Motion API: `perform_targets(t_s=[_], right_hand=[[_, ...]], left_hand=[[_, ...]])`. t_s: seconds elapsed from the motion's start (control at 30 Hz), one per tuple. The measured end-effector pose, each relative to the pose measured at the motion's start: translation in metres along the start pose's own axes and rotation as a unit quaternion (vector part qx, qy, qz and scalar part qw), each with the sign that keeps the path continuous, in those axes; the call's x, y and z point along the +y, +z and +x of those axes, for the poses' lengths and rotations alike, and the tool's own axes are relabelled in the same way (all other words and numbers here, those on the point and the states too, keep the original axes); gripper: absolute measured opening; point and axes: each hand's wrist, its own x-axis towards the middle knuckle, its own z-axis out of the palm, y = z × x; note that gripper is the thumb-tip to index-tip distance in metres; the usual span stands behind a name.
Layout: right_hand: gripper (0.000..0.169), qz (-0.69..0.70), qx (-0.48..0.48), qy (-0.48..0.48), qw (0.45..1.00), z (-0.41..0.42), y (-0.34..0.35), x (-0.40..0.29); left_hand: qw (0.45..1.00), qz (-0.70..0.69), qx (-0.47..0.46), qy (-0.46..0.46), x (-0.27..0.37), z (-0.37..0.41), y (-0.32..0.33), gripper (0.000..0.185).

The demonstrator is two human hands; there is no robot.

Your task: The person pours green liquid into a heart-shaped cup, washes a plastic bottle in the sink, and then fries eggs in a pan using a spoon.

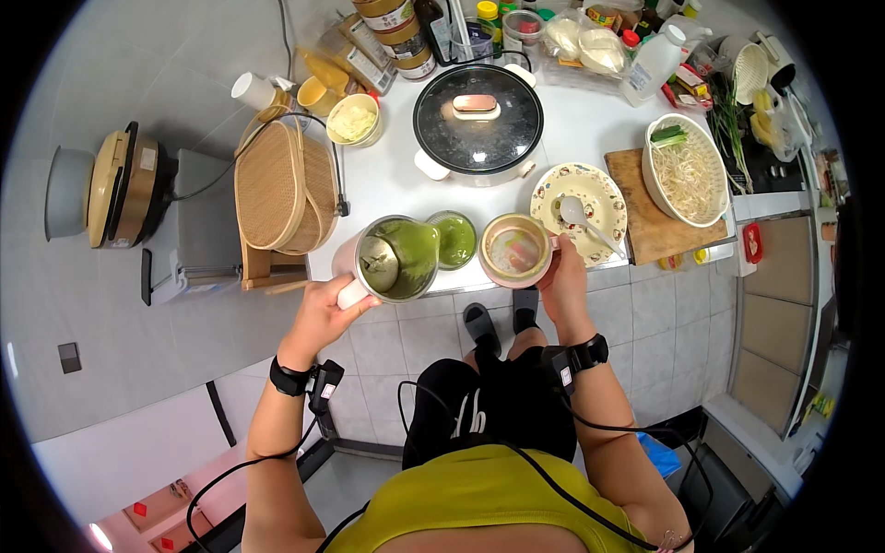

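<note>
My left hand point(325, 314) is closed around the handle of a pink-and-white jug point(411, 259). The jug is tilted to the right, its lip at the edge of a clear glass of green liquid point(454, 240). Green residue coats the jug's inside, and a round metal part shows at its base. In my right hand point(563, 280) is the handle of a pink mug point(515, 250), at the table's front edge. The mug's inside looks cloudy, with pinkish patches at the bottom. Behind the mug, a white spoon point(584, 220) rests in a patterned plate point(608, 186).
A lidded electric pot point(478, 121) stands behind the glass. To the left is a woven basket point(276, 186) with a cable across it. On the right, a colander of bean sprouts point(684, 173) sits on a wooden cutting board point(632, 235). Bottles and jars line the back.
</note>
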Motion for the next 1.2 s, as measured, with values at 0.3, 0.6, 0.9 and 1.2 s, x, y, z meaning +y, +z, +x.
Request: perform_targets(t_s=[0.3, 0.6, 0.9, 1.2], right_hand=[[0.047, 0.011, -0.003, -0.003, 1.0, 0.001, -0.009, -0.009], [0.047, 0.077, 0.012, -0.026, 0.997, -0.001, -0.052, -0.02], [0.047, 0.126, 0.032, -0.041, 0.991, 0.008, -0.093, -0.031], [0.048, 0.166, 0.098, -0.048, 0.98, 0.027, -0.131, -0.034]], left_hand=[[0.988, 0.114, -0.103, 0.003, 0.037, 0.027, -0.014, 0.03], [0.945, 0.237, -0.227, -0.016, 0.095, 0.082, -0.008, 0.041], [0.873, 0.373, -0.303, -0.078, 0.152, 0.119, 0.02, 0.045], [0.844, 0.405, -0.341, -0.086, 0.161, 0.137, 0.039, 0.044]])
